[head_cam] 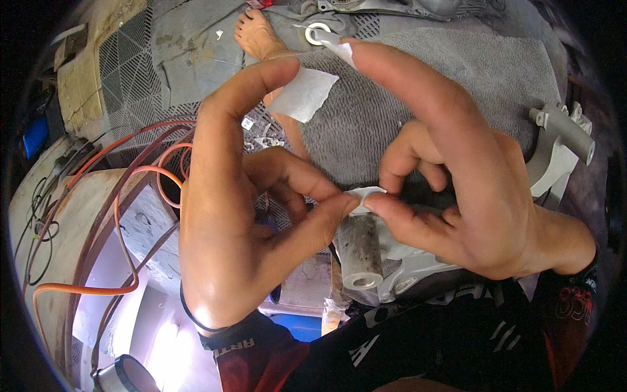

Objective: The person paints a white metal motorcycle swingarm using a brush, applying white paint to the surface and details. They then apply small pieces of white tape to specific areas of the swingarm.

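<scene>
My left hand (220, 210) and my right hand (480, 196) pinch a small piece of white tape (363, 196) between thumbs and fingers. Just below it is the round metal tube (361, 247) of a cast metal part (416, 269), its bored end towards me. I cannot tell whether the tape touches the tube. A torn square of white tape (303, 95) clings to my raised left index fingertip. From my right index fingertip hangs another narrow strip of white tape (339, 49). A grey towel (352, 127) lies beneath my hands.
Beyond the towel is a white ring, apparently a tape roll (318, 33). Another cast metal part (563, 147) is at the right, and more metal (406, 6) lies at the far edge. Orange hoses (88, 290) loop at the left. A bare foot (257, 34) rests on the mat.
</scene>
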Demonstrator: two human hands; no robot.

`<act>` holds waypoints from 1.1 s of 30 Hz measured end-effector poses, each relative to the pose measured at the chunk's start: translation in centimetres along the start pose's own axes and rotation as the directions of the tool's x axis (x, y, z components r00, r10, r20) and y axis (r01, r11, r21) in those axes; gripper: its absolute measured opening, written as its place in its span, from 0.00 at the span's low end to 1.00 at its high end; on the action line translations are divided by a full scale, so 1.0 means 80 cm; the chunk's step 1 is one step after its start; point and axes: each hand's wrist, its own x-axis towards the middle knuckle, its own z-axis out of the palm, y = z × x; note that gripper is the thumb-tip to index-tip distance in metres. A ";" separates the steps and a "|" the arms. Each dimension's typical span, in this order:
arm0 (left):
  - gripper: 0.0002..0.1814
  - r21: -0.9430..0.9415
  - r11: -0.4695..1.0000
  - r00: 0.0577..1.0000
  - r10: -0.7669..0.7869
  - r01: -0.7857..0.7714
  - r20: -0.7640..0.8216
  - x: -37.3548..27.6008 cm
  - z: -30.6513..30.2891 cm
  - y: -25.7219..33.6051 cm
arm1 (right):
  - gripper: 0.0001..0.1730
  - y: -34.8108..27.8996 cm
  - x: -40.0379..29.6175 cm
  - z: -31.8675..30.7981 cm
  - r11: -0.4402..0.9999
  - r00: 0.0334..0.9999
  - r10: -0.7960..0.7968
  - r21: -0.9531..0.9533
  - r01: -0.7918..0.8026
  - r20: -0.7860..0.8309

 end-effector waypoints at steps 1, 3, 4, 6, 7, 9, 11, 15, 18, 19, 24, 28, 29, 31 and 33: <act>0.52 -0.025 1.000 1.000 -0.006 0.006 -0.011 0.000 0.001 0.001 | 0.55 0.000 0.001 0.000 1.000 1.000 -0.004 -0.010 0.004 0.000; 0.52 -0.110 0.994 0.999 -0.027 0.022 -0.044 -0.002 0.007 0.004 | 0.55 0.000 0.002 -0.001 1.000 1.000 -0.011 -0.017 0.011 0.003; 0.52 -0.151 0.988 0.996 -0.053 0.043 -0.069 -0.003 0.014 0.010 | 0.54 -0.001 0.003 0.000 1.000 1.000 -0.017 -0.019 0.017 0.006; 0.52 -0.213 0.973 0.986 -0.117 0.090 -0.120 -0.004 0.027 0.027 | 0.54 -0.002 0.005 -0.001 0.999 1.000 -0.028 -0.025 0.028 0.008; 0.52 -0.132 0.985 0.987 -0.125 0.110 -0.106 -0.004 0.025 0.034 | 0.54 -0.002 0.005 -0.001 0.999 0.999 -0.036 -0.025 0.036 0.012; 0.53 0.137 0.984 0.994 -0.111 0.112 -0.014 0.005 0.010 0.041 | 0.54 0.000 0.007 -0.002 0.999 0.999 -0.040 -0.036 0.040 0.004; 0.55 0.270 0.962 0.997 -0.054 0.035 0.063 0.013 0.005 0.037 | 0.54 0.003 0.007 -0.003 0.998 0.999 -0.029 -0.052 0.028 -0.021; 0.56 -0.004 0.998 0.983 0.059 -0.061 -0.175 -0.002 0.022 0.004 | 0.53 0.004 0.017 -0.003 0.996 0.998 -0.062 -0.065 0.062 0.002; 0.53 -0.062 0.986 0.953 0.136 -0.158 -0.269 -0.001 0.008 -0.003 | 0.53 0.005 0.024 -0.003 0.995 0.998 -0.066 -0.079 0.066 0.000; 0.53 -0.063 0.974 0.941 0.191 -0.216 -0.281 0.003 0.000 -0.005 | 0.53 0.007 0.025 -0.005 0.994 0.998 -0.063 -0.085 0.062 -0.007; 0.51 -0.041 0.968 0.915 0.218 -0.246 -0.338 -0.001 -0.012 -0.019 | 0.53 0.004 0.028 -0.004 0.993 0.997 -0.073 -0.092 0.073 0.011; 0.54 -0.264 0.940 0.943 0.130 -0.215 -0.307 -0.004 0.009 -0.031 | 0.52 0.002 0.028 -0.006 0.993 0.998 -0.065 -0.101 0.067 0.025; 0.55 -0.311 0.928 0.954 0.121 -0.207 -0.275 -0.004 0.012 -0.037 | 0.52 0.001 0.029 -0.007 0.993 0.998 -0.062 -0.103 0.064 0.025; 0.58 -0.327 0.917 0.951 0.135 -0.227 -0.279 0.000 0.014 -0.044 | 0.52 0.000 0.030 -0.008 0.992 0.998 -0.060 -0.110 0.063 0.030; 0.58 -0.314 0.920 0.949 0.148 -0.235 -0.278 0.000 0.012 -0.047 | 0.52 -0.002 0.031 -0.008 0.992 0.998 -0.056 -0.115 0.060 0.037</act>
